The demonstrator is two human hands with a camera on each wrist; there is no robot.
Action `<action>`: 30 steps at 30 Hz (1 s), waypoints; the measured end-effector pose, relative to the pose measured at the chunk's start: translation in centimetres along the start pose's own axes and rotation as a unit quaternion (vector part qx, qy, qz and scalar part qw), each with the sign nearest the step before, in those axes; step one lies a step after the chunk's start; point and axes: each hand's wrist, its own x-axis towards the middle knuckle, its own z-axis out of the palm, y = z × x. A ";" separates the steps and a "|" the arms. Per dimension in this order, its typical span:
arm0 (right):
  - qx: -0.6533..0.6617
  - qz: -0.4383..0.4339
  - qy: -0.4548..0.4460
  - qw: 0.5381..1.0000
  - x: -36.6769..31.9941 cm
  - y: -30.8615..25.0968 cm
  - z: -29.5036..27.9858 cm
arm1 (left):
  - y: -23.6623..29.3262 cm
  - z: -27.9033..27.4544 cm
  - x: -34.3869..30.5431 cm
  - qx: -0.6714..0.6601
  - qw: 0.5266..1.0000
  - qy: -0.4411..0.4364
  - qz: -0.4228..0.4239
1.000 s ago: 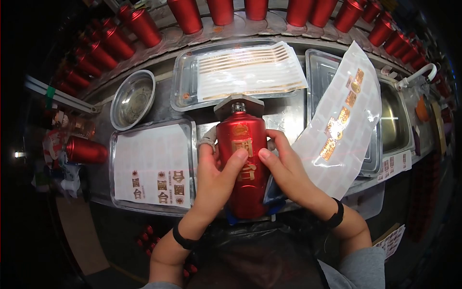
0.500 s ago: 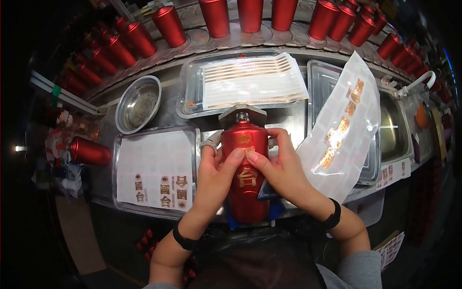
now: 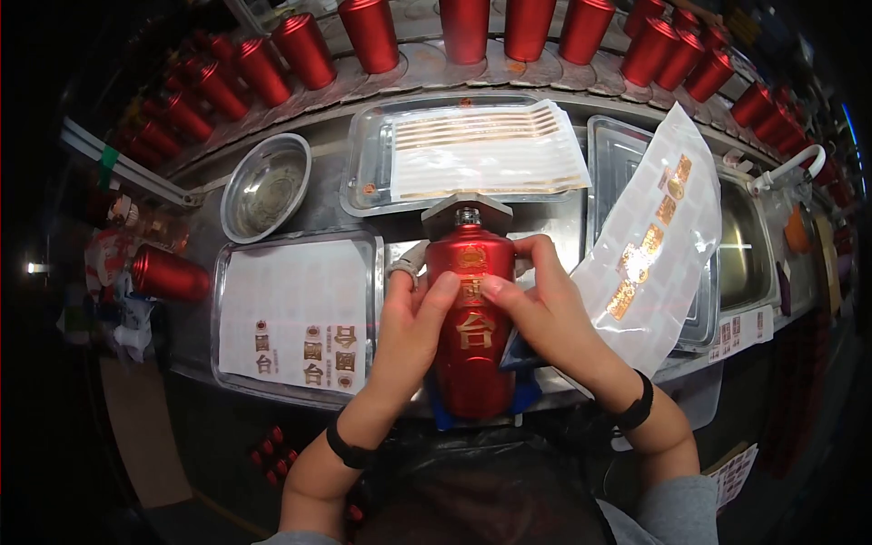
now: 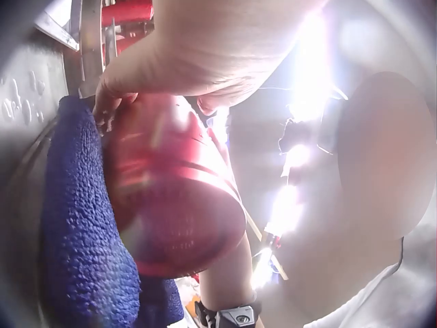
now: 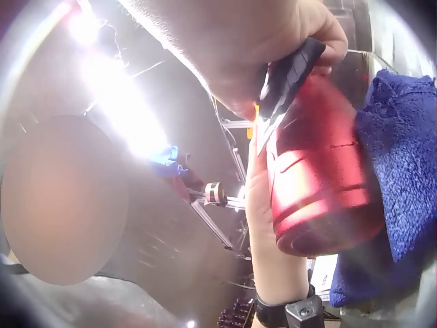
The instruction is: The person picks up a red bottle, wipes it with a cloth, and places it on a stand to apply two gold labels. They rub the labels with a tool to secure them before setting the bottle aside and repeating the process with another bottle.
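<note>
A red bottle (image 3: 472, 372) with gold characters lies on its back in front of the person, its bare glass neck at a metal rest (image 3: 493, 214). The left hand (image 3: 409, 318) grips the bottle's left side, thumb on the front by the upper gold character. Round the other side, the right hand (image 3: 552, 313) holds it likewise, thumb on that character's right edge. A dark flat piece (image 5: 290, 78) sticks out from under the right palm. Blue towelling (image 4: 89, 219) lies beneath the bottle. The fingers behind the bottle are mostly hidden in the head view.
At left, a tray (image 3: 218, 318) holds a sheet of gold character labels; behind it stands a metal bowl (image 3: 265, 188). Gold-striped sheets (image 3: 486, 150) lie in a back tray. A clear label sheet (image 3: 649, 245) lies at right by a sink (image 3: 747, 238). Red bottles (image 3: 465, 32) line a conveyor.
The thumbs came together over the upper gold character and have since parted a little, uncovering more of it. The conveyor bottles have shifted to the right. Both hands still hold the bottle.
</note>
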 end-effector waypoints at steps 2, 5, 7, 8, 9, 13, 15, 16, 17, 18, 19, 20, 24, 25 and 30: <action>-0.050 0.003 -0.007 0.999 0.0 -0.9 -0.3 | -0.1 0.0 -0.1 0.004 1.000 -0.004 0.007; -0.071 0.015 -0.007 0.997 0.3 -1.4 -0.1 | -0.7 0.1 0.2 0.027 0.999 -0.001 0.033; -0.037 0.028 -0.010 0.999 0.5 -0.9 0.0 | -0.6 0.2 0.3 0.023 0.999 0.000 0.032; -0.036 0.024 -0.006 0.999 0.5 -0.8 0.1 | -0.7 0.2 0.3 0.023 0.999 0.002 0.030; -0.036 0.020 -0.001 0.999 0.4 -0.7 0.1 | -0.8 0.1 0.3 0.022 0.999 0.003 0.029; 0.007 -0.012 0.012 1.000 0.3 0.2 0.4 | -0.2 0.0 0.1 0.012 1.000 -0.002 0.004; 0.007 -0.021 0.015 1.000 0.2 0.5 0.4 | -0.3 0.0 0.0 0.028 1.000 -0.005 0.004; 0.008 -0.026 0.015 1.000 0.2 0.7 0.5 | -0.3 0.0 0.0 0.035 0.999 -0.005 0.005; 0.009 -0.026 0.013 1.000 0.2 0.8 0.5 | -0.3 -0.1 -0.1 0.034 0.999 -0.011 0.005; 0.010 -0.027 0.011 1.000 0.3 0.9 0.5 | -0.2 -0.1 -0.2 0.034 0.999 -0.017 0.005; 0.011 -0.027 0.009 1.000 0.3 1.0 0.4 | -0.1 -0.2 -0.2 0.033 0.999 -0.023 0.006; 0.005 -0.034 0.013 0.999 0.3 1.1 0.4 | 0.1 -0.3 -0.2 0.039 0.999 -0.026 0.003; 0.001 -0.016 0.004 1.000 0.2 0.7 0.1 | 0.8 0.1 0.1 0.040 0.999 -0.031 0.013; 0.004 -0.001 -0.006 1.000 0.2 0.5 0.0 | 0.9 0.2 0.2 0.034 0.999 -0.029 0.024; 0.009 -0.010 -0.016 1.000 0.3 0.6 0.0 | 0.1 0.0 0.8 0.089 0.995 -0.018 0.032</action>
